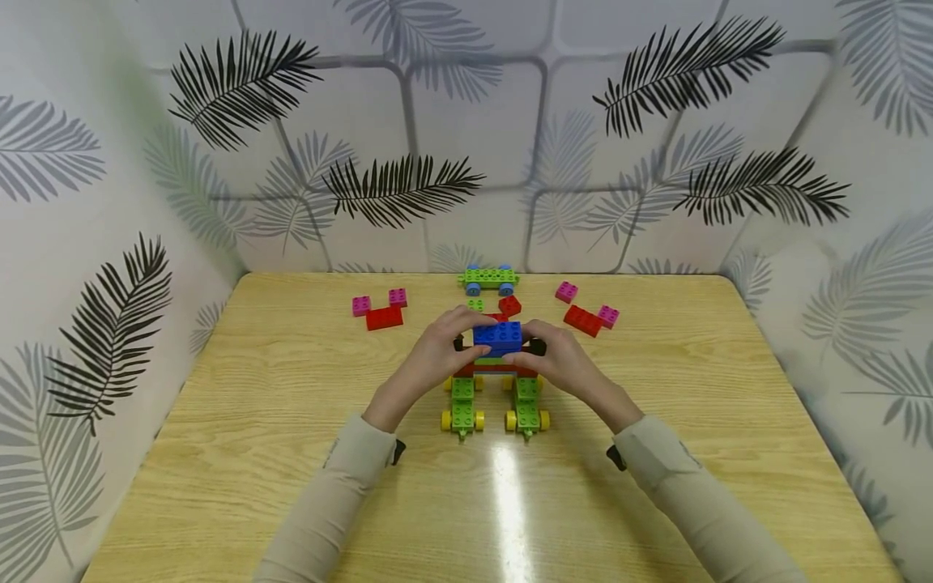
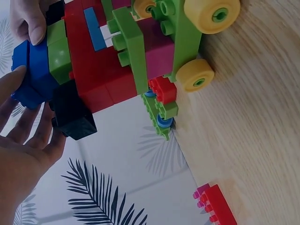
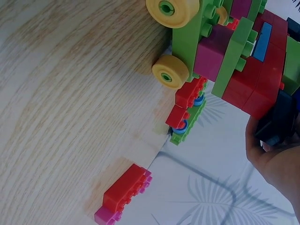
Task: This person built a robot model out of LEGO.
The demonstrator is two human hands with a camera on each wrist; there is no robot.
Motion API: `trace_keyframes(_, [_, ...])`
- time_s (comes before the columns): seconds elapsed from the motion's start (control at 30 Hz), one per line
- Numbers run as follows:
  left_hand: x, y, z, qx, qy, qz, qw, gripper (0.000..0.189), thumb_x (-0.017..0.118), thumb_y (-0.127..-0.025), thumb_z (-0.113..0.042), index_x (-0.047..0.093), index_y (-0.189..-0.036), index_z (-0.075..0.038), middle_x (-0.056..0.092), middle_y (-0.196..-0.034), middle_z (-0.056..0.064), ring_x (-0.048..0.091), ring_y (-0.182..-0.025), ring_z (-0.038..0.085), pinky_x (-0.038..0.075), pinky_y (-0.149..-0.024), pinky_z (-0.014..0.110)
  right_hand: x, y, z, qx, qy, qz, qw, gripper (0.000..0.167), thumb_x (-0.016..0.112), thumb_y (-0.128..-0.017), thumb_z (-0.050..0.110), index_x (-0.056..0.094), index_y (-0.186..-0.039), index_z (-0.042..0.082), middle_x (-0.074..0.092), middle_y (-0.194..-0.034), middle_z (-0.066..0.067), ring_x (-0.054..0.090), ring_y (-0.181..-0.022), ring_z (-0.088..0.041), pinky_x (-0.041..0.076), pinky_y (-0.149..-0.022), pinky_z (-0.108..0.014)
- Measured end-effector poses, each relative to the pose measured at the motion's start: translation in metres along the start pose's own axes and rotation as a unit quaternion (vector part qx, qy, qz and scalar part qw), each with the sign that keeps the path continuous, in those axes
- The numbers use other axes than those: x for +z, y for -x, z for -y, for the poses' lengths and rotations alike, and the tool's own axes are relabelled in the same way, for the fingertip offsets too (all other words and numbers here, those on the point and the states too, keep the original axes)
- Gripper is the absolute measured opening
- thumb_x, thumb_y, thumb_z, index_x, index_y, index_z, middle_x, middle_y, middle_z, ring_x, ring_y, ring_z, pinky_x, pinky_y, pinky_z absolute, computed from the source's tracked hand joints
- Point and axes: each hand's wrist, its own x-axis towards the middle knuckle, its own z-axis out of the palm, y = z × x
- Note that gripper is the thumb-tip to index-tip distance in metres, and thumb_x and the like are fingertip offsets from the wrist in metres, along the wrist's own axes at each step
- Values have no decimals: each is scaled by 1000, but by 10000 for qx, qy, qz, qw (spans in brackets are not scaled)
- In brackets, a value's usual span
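Observation:
A blue brick (image 1: 498, 334) tops a toy built of blocks in the middle of the table. My left hand (image 1: 443, 344) pinches its left end between thumb and fingers, and my right hand (image 1: 563, 356) does the same at the right end. Two blue layers show in the left wrist view, above a green brick (image 2: 59, 61). A black brick (image 2: 74, 111) juts out on each side, close under the hands. Lower down come red bricks (image 2: 101, 75), purple bricks (image 3: 213, 54) and two green wheeled bases (image 1: 462, 405) with yellow wheels (image 3: 170, 71).
Behind the toy stands a green base with blue wheels (image 1: 490, 278), with a small red brick (image 1: 509, 305) before it. Red bricks (image 1: 384, 317) and pink bricks (image 1: 361, 306) lie at the back left, more red (image 1: 583, 321) and pink ones (image 1: 608, 316) at the back right. A leaf-patterned wall (image 1: 474, 121) borders the table.

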Motion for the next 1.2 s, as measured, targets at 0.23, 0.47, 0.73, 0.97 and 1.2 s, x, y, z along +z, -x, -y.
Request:
trace_keyframes(0.23, [5, 3, 3, -1, -96, 43, 9999, 41, 69, -90, -13, 58, -130, -11, 58, -124, 9, 51, -116, 27, 44, -99, 44, 0, 0, 1, 87, 72, -55, 9999, 37, 74, -85, 30, 66, -112, 6, 66, -102, -5, 63, -89, -19, 55, -79, -36])
trace_keyframes(0.47, [8, 5, 8, -33, 1, 24, 10000, 45, 69, -89, -12, 55, -132, -15, 56, -125, 7, 50, -119, 26, 44, -99, 45, 0, 0, 3, 140, 71, -60, 9999, 39, 74, -85, 29, 65, -114, 5, 66, -104, -6, 63, -90, -21, 54, -81, -38])
trace_keyframes(0.73, [9, 5, 10, 121, -105, 4, 9999, 45, 70, -87, -5, 57, -130, -10, 57, -120, 9, 50, -113, 27, 47, -96, 42, -1, -1, 5, 124, 94, 35, 9999, 44, 72, -87, 29, 61, -121, 5, 66, -107, -8, 62, -92, -22, 54, -82, -40])
trace_keyframes(0.97, [9, 4, 12, 181, 44, 5, 9998, 42, 69, -87, -3, 59, -127, -8, 57, -116, 10, 54, -111, 26, 48, -95, 41, -2, -1, 5, -33, 61, 194, 9998, 54, 69, -89, 32, 49, -136, 16, 65, -109, -8, 62, -95, -21, 54, -83, -38])
trace_keyframes(1.2, [10, 5, 13, 159, 46, -17, 9999, 44, 70, -87, -3, 59, -129, -8, 60, -117, 10, 58, -109, 26, 49, -93, 41, -3, -1, 5, -103, 21, 172, 9998, 46, 65, -93, 33, 53, -131, 12, 65, -105, -8, 61, -92, -22, 54, -81, -39])
